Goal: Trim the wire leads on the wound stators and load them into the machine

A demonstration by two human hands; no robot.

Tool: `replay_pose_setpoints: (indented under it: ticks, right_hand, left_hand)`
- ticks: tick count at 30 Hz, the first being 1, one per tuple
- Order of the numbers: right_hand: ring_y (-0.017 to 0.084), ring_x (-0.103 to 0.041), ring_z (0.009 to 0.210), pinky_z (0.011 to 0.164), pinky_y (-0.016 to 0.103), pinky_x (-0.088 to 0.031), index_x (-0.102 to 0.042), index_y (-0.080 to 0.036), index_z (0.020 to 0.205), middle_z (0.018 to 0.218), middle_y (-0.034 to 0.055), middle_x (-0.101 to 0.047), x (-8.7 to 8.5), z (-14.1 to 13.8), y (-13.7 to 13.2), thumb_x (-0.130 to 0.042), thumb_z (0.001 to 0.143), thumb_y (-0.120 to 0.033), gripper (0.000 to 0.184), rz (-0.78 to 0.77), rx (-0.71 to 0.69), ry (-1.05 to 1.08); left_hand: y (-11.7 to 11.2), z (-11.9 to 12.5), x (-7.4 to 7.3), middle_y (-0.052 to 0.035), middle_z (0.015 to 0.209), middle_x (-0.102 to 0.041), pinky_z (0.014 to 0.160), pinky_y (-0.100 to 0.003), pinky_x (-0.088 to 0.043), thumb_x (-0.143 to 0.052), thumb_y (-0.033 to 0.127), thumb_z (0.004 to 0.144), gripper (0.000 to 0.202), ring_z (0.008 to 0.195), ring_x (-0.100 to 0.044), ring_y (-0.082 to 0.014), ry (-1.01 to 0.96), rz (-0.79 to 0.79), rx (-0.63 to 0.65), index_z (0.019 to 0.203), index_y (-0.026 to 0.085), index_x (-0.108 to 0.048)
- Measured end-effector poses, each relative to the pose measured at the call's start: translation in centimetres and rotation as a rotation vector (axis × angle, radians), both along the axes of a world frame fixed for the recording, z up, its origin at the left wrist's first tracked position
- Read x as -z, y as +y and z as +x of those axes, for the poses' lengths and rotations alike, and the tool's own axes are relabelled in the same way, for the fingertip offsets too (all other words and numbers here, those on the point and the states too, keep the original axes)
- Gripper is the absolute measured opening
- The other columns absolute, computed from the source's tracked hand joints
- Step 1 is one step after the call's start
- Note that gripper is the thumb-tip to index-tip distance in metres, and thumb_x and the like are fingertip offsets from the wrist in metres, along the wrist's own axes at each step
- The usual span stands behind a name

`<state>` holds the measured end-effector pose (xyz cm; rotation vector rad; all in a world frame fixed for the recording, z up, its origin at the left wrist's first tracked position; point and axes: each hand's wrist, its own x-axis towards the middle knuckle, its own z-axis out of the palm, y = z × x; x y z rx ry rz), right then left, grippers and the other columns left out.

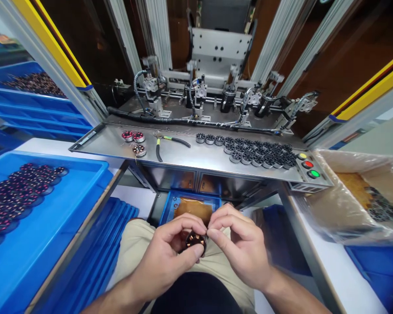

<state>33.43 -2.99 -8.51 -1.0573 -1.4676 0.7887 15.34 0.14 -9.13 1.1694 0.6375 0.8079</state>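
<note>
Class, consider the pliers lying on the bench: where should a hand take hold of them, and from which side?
Probably by both handles, coming from the front right: the pliers lie with handles splayed, one toward the front of the bench, the other rightward, head pointing away.

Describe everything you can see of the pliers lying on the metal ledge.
The pliers have a small metallic head and two long handles, black toward the ends with yellow-green sections nearer the pivot, apparently plastic or rubber coated. They lie flat with the handles spread, one toward the person, the other toward the right. Whether the tips are open is too small to tell. They rest on the metal ledge, between three wound rings and rows of dark rings, touching neither.
</note>
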Motion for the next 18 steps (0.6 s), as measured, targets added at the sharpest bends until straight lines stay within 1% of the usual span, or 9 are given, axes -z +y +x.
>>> replay_pose_setpoints:
  ticks: [2, 4, 6, 8, 10, 12, 14, 18]
  right_hand:
    - [0.014, -0.06, 0.07, 0.067, 0.03, -0.046, -0.066, -0.02, 0.079, 0.075, 0.0004, -0.065, -0.2, 0.0, 0.0, -0.068, 0.089, -0.019, 0.011, -0.036, -0.002, 0.007]
    - [0.014, -0.059, 0.067, 0.065, 0.028, -0.046, -0.069, -0.02, 0.078, 0.072, -0.0002, -0.066, -0.5, 0.2, 0.0, -0.07, 0.088, -0.022, 0.011, -0.111, -0.014, -0.011]
    - [0.014, -0.06, 0.068, 0.064, 0.027, -0.047, -0.072, -0.02, 0.078, 0.072, 0.0002, -0.067, -0.8, 0.5, -0.1, -0.071, 0.088, -0.026, 0.011, -0.226, -0.049, -0.035]
    - [0.014, -0.06, 0.069, 0.064, 0.026, -0.047, -0.073, -0.019, 0.078, 0.073, 0.0009, -0.067, -1.1, 0.8, -0.2, -0.071, 0.087, -0.031, 0.015, -0.373, -0.114, -0.021]
    - [0.013, -0.058, 0.068, 0.062, 0.025, -0.046, -0.073, -0.018, 0.075, 0.071, 0.0009, -0.066, -1.4, 0.9, -0.4, -0.073, 0.085, -0.035, 0.019, -0.519, -0.19, 0.043]
    - [0.011, -0.055, 0.063, 0.059, 0.023, -0.044, -0.071, -0.017, 0.073, 0.067, -0.0004, -0.064, -1.6, 1.0, -0.6, -0.075, 0.082, -0.037, 0.022, -0.628, -0.25, 0.118]
    - [0.01, -0.05, 0.059, 0.057, 0.022, -0.042, -0.07, -0.016, 0.072, 0.063, -0.0016, -0.061, -1.8, 1.0, -0.7, -0.075, 0.08, -0.036, 0.022, -0.684, -0.277, 0.175]
    - [0.009, -0.048, 0.057, 0.055, 0.021, -0.041, -0.068, -0.016, 0.071, 0.061, -0.0024, -0.058, -1.8, 0.7, -1.0, -0.076, 0.079, -0.035, 0.022, -0.713, -0.272, 0.253]
  left_hand:
    - [0.1, 0.0, 0.1, -0.0022, 0.1, -0.061, 0.063, -0.022, -0.051, -0.068, 0.016, 0.085, 0.012, 0.071, -0.061, -0.0102, 0.019, 0.027, -0.012, 0.094, 0.024, -0.068]
    - [0.1, -0.1, 0.2, -0.0031, 0.099, -0.061, 0.062, -0.022, -0.051, -0.068, 0.015, 0.084, 0.012, 0.073, -0.061, -0.0112, 0.044, 0.048, -0.033, 0.092, 0.023, -0.068]
    - [0.2, -0.1, 0.4, -0.0039, 0.098, -0.062, 0.064, -0.023, -0.051, -0.068, 0.014, 0.083, 0.012, 0.077, -0.061, -0.0131, 0.067, 0.07, -0.059, 0.091, 0.022, -0.068]
    - [0.1, -0.1, 0.5, -0.0038, 0.098, -0.062, 0.068, -0.024, -0.051, -0.068, 0.012, 0.083, 0.013, 0.082, -0.062, -0.0143, 0.085, 0.1, -0.08, 0.091, 0.022, -0.068]
    - [0.1, -0.1, 0.5, -0.0034, 0.099, -0.063, 0.073, -0.024, -0.051, -0.068, 0.012, 0.083, 0.014, 0.086, -0.062, -0.015, 0.098, 0.134, -0.094, 0.092, 0.023, -0.068]
    - [0.0, -0.2, 0.5, -0.0032, 0.099, -0.064, 0.076, -0.024, -0.051, -0.067, 0.012, 0.084, 0.015, 0.091, -0.062, -0.016, 0.107, 0.166, -0.104, 0.092, 0.024, -0.067]
    - [-0.1, -0.2, 0.5, -0.0034, 0.099, -0.064, 0.078, -0.024, -0.051, -0.066, 0.013, 0.085, 0.015, 0.095, -0.062, -0.017, 0.111, 0.179, -0.11, 0.094, 0.025, -0.067]
    - [-0.4, -0.3, 0.5, -0.003, 0.1, -0.064, 0.08, -0.023, -0.051, -0.067, 0.012, 0.084, 0.019, 0.097, -0.062, -0.017, 0.108, 0.168, -0.112, 0.098, 0.025, -0.066]
